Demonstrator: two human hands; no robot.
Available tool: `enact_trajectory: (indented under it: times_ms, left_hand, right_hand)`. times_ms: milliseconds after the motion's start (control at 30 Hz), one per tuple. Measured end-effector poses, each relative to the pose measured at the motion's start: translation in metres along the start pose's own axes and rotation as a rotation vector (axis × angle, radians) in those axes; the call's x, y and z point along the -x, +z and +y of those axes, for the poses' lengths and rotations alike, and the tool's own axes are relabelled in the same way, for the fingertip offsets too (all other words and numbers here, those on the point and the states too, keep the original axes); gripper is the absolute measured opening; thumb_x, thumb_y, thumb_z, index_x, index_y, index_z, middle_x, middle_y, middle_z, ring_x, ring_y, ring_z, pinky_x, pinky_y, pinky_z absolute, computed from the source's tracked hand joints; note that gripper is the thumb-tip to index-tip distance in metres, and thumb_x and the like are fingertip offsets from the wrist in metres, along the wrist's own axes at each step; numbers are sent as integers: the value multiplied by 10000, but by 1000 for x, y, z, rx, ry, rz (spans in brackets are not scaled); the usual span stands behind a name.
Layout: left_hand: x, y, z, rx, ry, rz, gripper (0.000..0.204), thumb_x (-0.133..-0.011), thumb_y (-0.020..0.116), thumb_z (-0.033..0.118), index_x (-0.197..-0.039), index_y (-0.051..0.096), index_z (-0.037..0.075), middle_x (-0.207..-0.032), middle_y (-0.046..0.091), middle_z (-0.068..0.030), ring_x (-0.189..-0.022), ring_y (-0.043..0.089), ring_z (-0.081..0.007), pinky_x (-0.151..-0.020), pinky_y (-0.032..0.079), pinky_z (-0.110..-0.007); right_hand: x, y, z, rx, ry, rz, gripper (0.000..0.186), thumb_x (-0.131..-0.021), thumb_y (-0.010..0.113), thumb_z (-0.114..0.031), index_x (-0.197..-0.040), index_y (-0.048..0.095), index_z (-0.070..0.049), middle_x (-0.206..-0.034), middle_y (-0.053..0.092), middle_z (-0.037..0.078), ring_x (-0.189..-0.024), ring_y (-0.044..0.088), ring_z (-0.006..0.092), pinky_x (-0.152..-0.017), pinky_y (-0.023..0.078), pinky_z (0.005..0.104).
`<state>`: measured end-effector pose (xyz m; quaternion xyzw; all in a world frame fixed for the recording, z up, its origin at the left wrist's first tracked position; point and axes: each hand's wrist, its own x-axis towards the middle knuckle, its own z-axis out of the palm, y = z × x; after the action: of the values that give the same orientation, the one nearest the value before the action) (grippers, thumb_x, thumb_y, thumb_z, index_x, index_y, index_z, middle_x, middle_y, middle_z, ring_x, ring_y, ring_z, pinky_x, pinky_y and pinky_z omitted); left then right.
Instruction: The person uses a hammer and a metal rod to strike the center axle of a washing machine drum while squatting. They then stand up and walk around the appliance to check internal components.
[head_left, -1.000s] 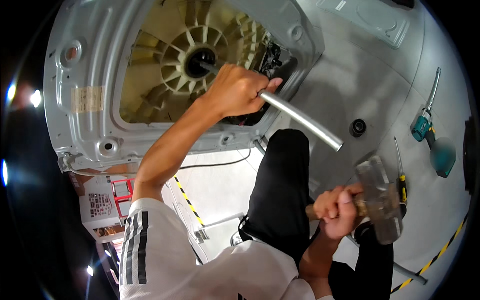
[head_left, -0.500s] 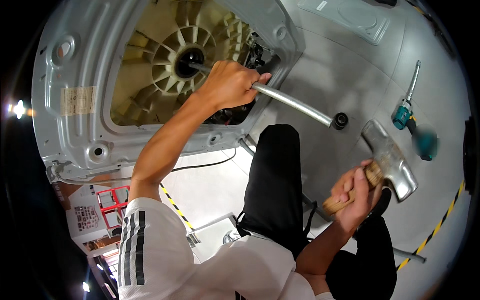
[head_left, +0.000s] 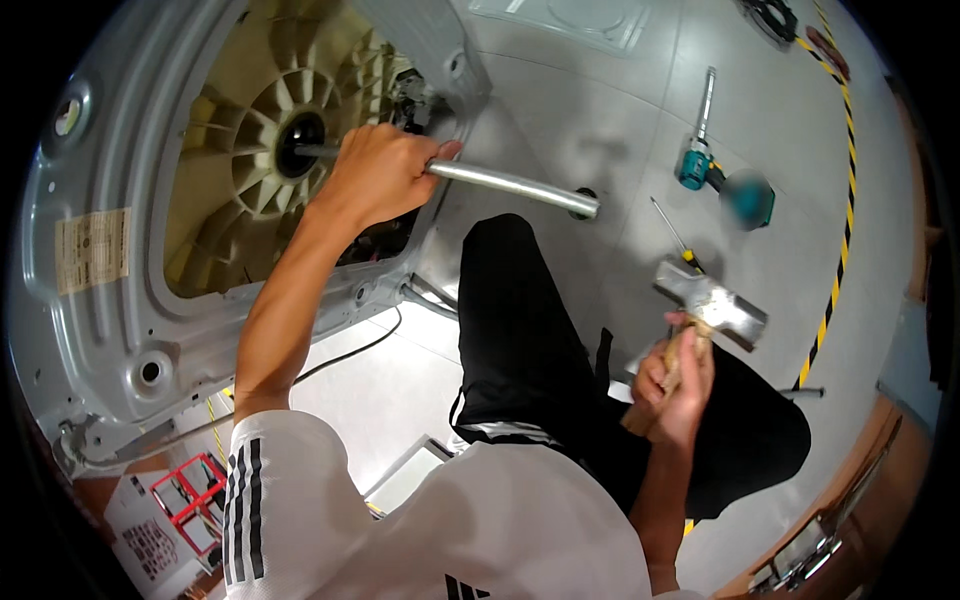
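In the head view, the only one, doing this well seems to call for a steady bar and a square blow: the metal bar wants holding in line with the dark hub left of the left grip, with the hammer meeting the bare end flat and the left fingers well back from it. The left hand is closed round the bar partway along, fingers wrapped over and thumb lying toward the free end. From that grip the bar runs left to the hub in the ribbed, yellowish tub, where its contact is too dark to tell, and right to a bare end out over the floor. The right hand is clamped on the hammer's wooden handle, thumb along it; the steel head sits just beyond that grip, apart from the bar, whose free end lies farther up and to the left. Beyond the hammer head is a screwdriver, with a teal power tool farther off.
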<state>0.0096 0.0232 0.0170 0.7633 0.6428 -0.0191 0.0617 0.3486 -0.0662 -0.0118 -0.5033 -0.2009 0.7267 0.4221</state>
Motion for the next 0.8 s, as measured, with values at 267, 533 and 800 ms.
enact_trajectory:
  times_ms: [267, 533, 800]
  left_hand:
    - [9, 9, -1, 64, 89, 60, 374, -837, 590, 245, -533, 553, 29, -482, 488, -163, -483, 481, -377, -472, 381, -436]
    - [6, 18, -1, 61, 146, 67, 380, -845, 595, 254, -536, 571, 35, -473, 474, -161, -470, 472, -369, -462, 374, -427]
    - [20, 23, -3, -44, 120, -81, 290, -824, 585, 249, -618, 637, 51, -552, 560, -162, -563, 548, -370, -528, 418, -457]
  right_hand:
    - [12, 24, -5, -174, -92, 18, 242, -938, 481, -275, -914, 447, -37, -510, 369, 13, -327, 298, 69, -308, 259, 227]
    - [2, 54, 36, -160, -54, -78, 180, -927, 488, -209, -799, 436, -94, -481, 369, -15, -341, 331, 56, -316, 269, 227]
    - [5, 34, 15, -187, -56, 62, 347, -914, 506, -233, -619, 369, -114, -461, 332, -25, -320, 315, 60, -297, 264, 229]
